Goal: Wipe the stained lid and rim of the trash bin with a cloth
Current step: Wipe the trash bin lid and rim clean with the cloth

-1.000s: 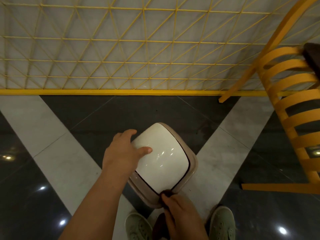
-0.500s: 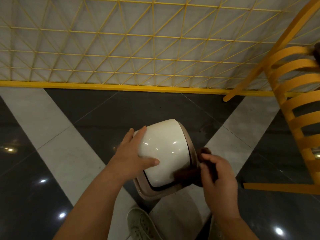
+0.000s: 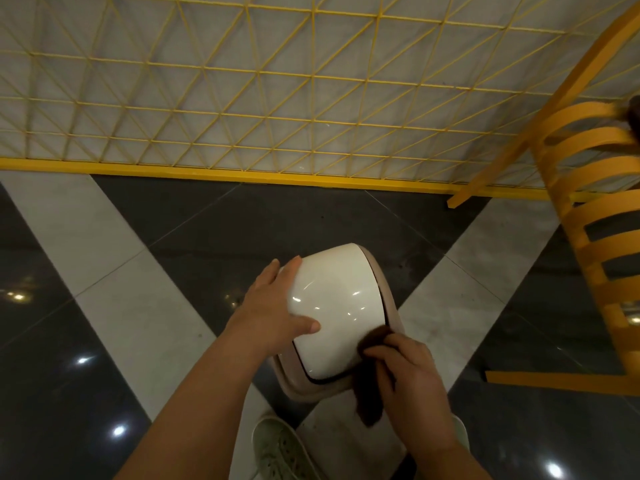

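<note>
A small trash bin stands on the floor below me, with a glossy white domed lid (image 3: 336, 303) and a beige rim (image 3: 389, 308). My left hand (image 3: 273, 313) lies flat on the lid's left side, fingers spread, thumb across the lid. My right hand (image 3: 408, 372) grips a dark brown cloth (image 3: 370, 393) and presses it against the lid's near right corner, where lid and rim meet. A tail of the cloth hangs down past the rim.
A yellow slatted chair (image 3: 595, 258) stands close at the right. A yellow wire-mesh fence (image 3: 277, 109) with a yellow base rail runs across the back. My two shoes (image 3: 280, 452) stand just under the bin on the glossy dark and white tiles.
My right hand has slid the cloth along the right rim from the middle back toward the near corner. The left hand has kept its hold on the lid.
</note>
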`<state>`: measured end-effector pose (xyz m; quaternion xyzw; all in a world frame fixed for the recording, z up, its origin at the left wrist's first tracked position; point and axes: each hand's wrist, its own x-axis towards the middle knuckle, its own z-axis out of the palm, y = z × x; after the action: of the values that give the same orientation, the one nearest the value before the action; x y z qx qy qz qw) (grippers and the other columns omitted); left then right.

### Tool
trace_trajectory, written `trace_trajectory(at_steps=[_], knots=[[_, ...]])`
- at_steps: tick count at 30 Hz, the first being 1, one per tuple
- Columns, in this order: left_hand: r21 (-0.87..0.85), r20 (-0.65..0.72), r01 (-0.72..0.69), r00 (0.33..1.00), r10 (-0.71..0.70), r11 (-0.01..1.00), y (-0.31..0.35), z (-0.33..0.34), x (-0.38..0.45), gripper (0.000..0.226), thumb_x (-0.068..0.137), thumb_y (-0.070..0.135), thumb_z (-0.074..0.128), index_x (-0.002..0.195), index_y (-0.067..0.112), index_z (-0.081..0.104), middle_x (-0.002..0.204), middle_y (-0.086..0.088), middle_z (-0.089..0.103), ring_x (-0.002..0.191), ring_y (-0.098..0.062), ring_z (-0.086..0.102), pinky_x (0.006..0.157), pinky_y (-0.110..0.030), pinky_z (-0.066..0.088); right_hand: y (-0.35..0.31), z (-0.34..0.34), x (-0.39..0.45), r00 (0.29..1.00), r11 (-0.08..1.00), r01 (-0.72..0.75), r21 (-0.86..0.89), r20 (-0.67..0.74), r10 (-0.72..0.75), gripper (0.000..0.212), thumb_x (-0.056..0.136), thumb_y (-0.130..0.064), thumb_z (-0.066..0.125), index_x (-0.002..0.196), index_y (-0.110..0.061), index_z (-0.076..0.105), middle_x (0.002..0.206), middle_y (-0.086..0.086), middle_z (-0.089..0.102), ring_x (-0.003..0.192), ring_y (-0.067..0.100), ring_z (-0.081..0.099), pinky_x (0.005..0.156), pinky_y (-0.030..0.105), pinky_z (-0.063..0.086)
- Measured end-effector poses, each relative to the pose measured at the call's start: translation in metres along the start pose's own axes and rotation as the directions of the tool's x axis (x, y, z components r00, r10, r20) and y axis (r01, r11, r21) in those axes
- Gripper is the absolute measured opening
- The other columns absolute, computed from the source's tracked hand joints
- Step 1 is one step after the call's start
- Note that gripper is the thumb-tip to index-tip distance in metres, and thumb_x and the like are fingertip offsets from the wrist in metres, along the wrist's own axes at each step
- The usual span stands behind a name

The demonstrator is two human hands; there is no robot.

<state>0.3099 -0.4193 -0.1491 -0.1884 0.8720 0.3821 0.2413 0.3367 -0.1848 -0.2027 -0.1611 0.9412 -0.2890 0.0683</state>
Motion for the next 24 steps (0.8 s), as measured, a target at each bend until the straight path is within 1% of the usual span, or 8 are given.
trace_trajectory(at_steps=[4,7,11,13,15,18,21,24], knots=[[-0.024,0.019,-0.026,0.999,0.026,0.999,0.002,-0.001,-0.001,0.105,0.073,0.033,0.078,0.147,0.044,0.004,0.158,0.013,-0.008,0.145,-0.021,0.007,0.115,-0.047,0.024,-0.023,-0.01,0.008,0.987,0.992,0.086,0.098,-0.146,-0.071,0.035,0.079,-0.013,0.068,0.105,-0.037,0.065,0.112,-0.024,0.049,0.105,-0.009,0.042,0.087,0.004,0.034],[-0.064,0.01,-0.035,0.999,0.036,0.997,0.002,0.0,0.001,0.115,0.07,0.03,0.081,0.147,0.044,-0.003,0.158,0.014,-0.007,0.146,-0.019,0.003,0.115,-0.049,0.023,-0.044,-0.019,0.034,0.958,0.976,0.171,0.132,-0.254,-0.133,0.03,0.083,-0.016,0.062,0.11,-0.03,0.065,0.117,-0.012,0.057,0.111,0.003,0.048,0.1,0.011,0.033],[-0.224,-0.037,-0.027,0.999,0.019,0.974,0.0,0.002,0.005,0.136,0.061,0.025,0.088,0.144,0.042,-0.019,0.157,0.004,0.013,0.143,-0.02,0.02,0.112,-0.046,0.031,-0.067,0.002,0.08,0.904,0.889,0.426,-0.169,0.026,-0.428,0.057,0.057,-0.028,0.086,0.11,-0.018,0.066,0.117,0.005,0.064,0.112,0.019,0.056,0.108,0.033,0.034],[-0.258,-0.054,-0.036,0.998,0.023,0.965,-0.003,0.003,0.007,0.138,0.063,0.021,0.086,0.141,0.042,-0.026,0.156,0.003,0.016,0.14,-0.018,0.029,0.108,-0.033,0.033,-0.081,0.011,0.097,0.882,0.866,0.469,-0.176,0.145,-0.448,0.045,0.067,-0.023,0.079,0.11,-0.017,0.066,0.117,0.005,0.064,0.112,0.021,0.057,0.106,0.041,0.041],[-0.259,-0.067,-0.046,0.997,0.03,0.965,-0.006,0.004,0.008,0.138,0.066,0.016,0.084,0.139,0.04,-0.031,0.156,0.006,0.019,0.135,-0.015,0.036,0.102,-0.025,0.034,-0.09,0.012,0.108,0.853,0.841,0.519,-0.152,0.166,-0.495,0.033,0.074,-0.016,0.071,0.108,-0.018,0.067,0.114,0.003,0.065,0.109,0.019,0.056,0.102,0.037,0.043],[-0.262,-0.079,-0.043,0.997,0.023,0.964,-0.005,0.005,0.01,0.145,0.061,0.025,0.088,0.136,0.039,-0.036,0.154,0.008,0.026,0.131,-0.015,0.042,0.104,-0.033,0.039,-0.091,0.006,0.127,0.809,0.798,0.586,-0.143,0.169,-0.563,0.026,0.078,-0.012,0.064,0.103,-0.018,0.069,0.103,0.003,0.067,0.096,0.02,0.059,0.09,0.036,0.047],[-0.235,-0.067,-0.031,0.998,0.016,0.972,-0.003,0.005,0.007,0.142,0.059,0.029,0.088,0.142,0.039,-0.027,0.154,0.01,0.021,0.136,-0.015,0.033,0.108,-0.038,0.036,-0.082,-0.004,0.152,0.913,0.899,0.398,-0.18,0.172,-0.37,0.028,0.09,-0.02,0.05,0.112,-0.027,0.066,0.109,0.0,0.066,0.101,0.021,0.057,0.09,0.037,0.046],[-0.094,-0.054,-0.054,0.997,0.049,0.994,-0.002,0.004,0.004,0.118,0.068,0.034,0.082,0.15,0.034,-0.003,0.158,0.013,0.003,0.142,-0.014,0.018,0.111,-0.035,0.028,-0.059,-0.016,0.167,0.991,0.996,0.081,-0.025,0.107,-0.078,0.029,0.094,-0.022,0.045,0.111,-0.032,0.066,0.115,-0.003,0.064,0.107,0.018,0.054,0.093,0.033,0.044]])
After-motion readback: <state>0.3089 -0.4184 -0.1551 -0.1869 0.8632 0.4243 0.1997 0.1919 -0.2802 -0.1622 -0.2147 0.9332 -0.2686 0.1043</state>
